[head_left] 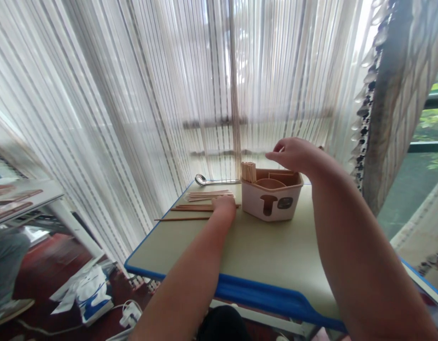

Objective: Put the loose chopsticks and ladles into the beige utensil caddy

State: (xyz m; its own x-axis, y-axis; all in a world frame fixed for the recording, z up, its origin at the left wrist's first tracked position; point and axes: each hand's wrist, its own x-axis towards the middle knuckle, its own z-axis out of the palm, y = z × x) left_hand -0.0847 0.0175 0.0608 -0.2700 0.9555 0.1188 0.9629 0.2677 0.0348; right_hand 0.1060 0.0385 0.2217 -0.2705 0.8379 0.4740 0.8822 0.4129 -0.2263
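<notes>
My left hand (224, 203) is low over the table, on the right ends of the brown chopsticks (194, 207). Its fingers are mostly hidden, so whether it grips them cannot be seen. Just behind it lie paler thin sticks (205, 194), and a single dark chopstick (183, 219) lies nearer me. My right hand (293, 152) hovers above the utensil holder (269, 203), thumb and fingers apart, with nothing visible in it. The holder is white outside and brown inside, with compartments. A bundle of pale wooden sticks (249, 172) stands upright in its left compartment.
A slotted metal ladle (201, 180) lies along the back edge of the blue-edged table (269, 255). Striped curtains (151, 94) hang right behind it. To the left are another table (23, 199), a person's leg (5, 270), and bags (93, 293) and a white plug (131, 313) on the floor.
</notes>
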